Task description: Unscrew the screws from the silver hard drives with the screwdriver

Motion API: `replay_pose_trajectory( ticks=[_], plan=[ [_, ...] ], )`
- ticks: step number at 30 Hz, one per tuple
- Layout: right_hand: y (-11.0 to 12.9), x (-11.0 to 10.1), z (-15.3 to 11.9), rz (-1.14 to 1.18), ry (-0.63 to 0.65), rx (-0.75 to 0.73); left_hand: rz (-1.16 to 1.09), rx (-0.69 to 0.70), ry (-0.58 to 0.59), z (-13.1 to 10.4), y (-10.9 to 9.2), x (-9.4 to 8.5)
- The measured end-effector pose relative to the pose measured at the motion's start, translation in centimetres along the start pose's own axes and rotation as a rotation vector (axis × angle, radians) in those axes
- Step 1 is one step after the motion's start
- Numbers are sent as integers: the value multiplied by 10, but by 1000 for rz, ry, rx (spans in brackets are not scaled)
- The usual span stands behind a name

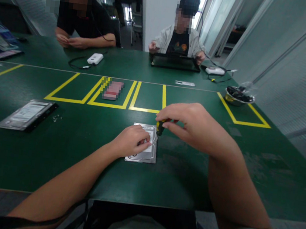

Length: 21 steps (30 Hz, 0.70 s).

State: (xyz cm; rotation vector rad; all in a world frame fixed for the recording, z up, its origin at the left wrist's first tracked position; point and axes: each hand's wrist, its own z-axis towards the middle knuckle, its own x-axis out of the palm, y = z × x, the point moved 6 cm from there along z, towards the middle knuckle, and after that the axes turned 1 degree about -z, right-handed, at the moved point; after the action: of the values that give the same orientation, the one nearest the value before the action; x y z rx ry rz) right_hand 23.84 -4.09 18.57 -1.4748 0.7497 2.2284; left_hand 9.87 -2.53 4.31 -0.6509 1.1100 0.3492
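A silver hard drive (152,153) with a white label lies flat on the green table in front of me. My left hand (131,140) rests on top of it, fingers curled and pressed against the drive, covering much of its label. Above the drive's right edge, my right hand (192,125) pinches a short screwdriver (160,127) with a yellow and black handle. The screwdriver stands nearly upright, pointing down at the drive's upper right side. Its tip is too small to make out.
Another hard drive (26,115) lies to the left, with small bits (57,118) beside it. A metal bowl (238,97) of dark items stands at the far right. Yellow tape (109,106) marks boxes on the table. Across it, one person (179,39) holds a black panel (176,62); another person (86,24) sits left.
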Motion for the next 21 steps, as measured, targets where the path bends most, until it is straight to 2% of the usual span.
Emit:
replay_pose_trajectory(
  ticks=[7,16,21],
  plan=[
    [1,2,0,-27,11,-26,-11,-10,4,0,0,0],
    [-1,2,0,-94,19,57,-12,-15,1,-1,1,0],
    [-1,2,0,-72,0,24,-15,-12,3,-1,1,0]
  ],
)
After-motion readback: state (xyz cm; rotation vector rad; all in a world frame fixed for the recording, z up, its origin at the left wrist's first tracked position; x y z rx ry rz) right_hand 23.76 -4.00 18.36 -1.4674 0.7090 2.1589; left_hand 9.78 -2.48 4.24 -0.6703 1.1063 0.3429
